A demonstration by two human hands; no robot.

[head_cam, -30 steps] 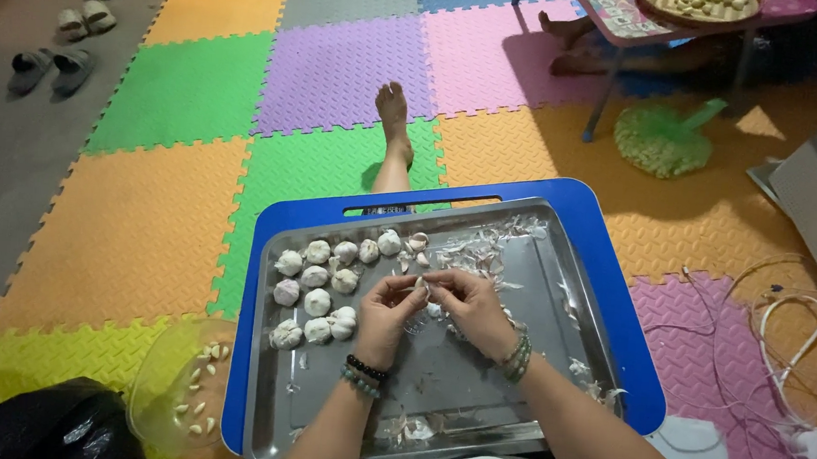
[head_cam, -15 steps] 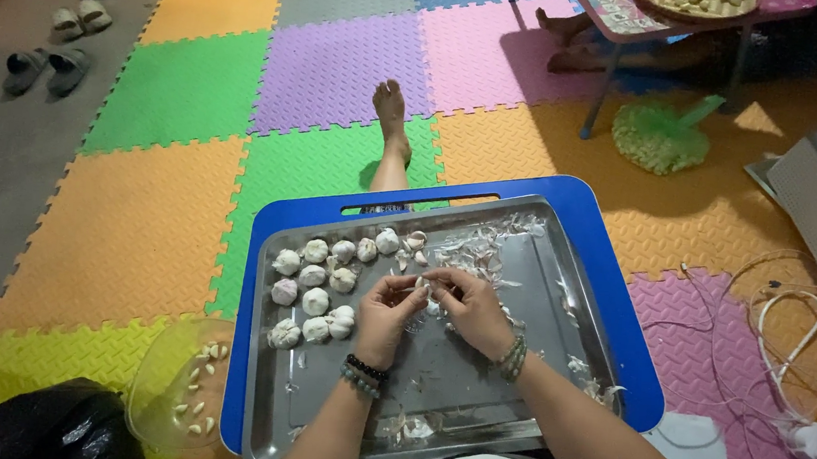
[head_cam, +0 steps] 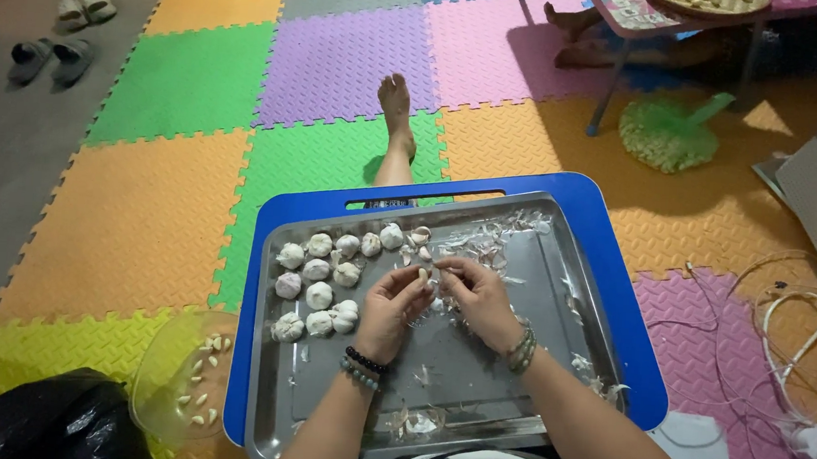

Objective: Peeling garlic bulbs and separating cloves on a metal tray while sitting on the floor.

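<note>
Both hands meet over the middle of a steel tray (head_cam: 574,296) that rests on a blue lap table (head_cam: 622,290). My left hand (head_cam: 392,306) pinches a pale garlic clove (head_cam: 422,276) at its fingertips. My right hand (head_cam: 476,298) grips the same clove's skin from the right side. Several whole garlic bulbs (head_cam: 320,281) lie in a cluster on the tray's left part. Loose papery skins (head_cam: 488,234) are scattered along the tray's far edge and near its front.
A clear bowl (head_cam: 157,403) with several peeled cloves sits on the floor at the left, by a black bag (head_cam: 47,420). My bare foot (head_cam: 397,115) stretches out on coloured foam mats. White cables (head_cam: 789,347) lie at the right, a low table (head_cam: 677,14) stands far back.
The hands have stayed over the tray's middle, with only small finger movements on the clove. Nothing else has moved.
</note>
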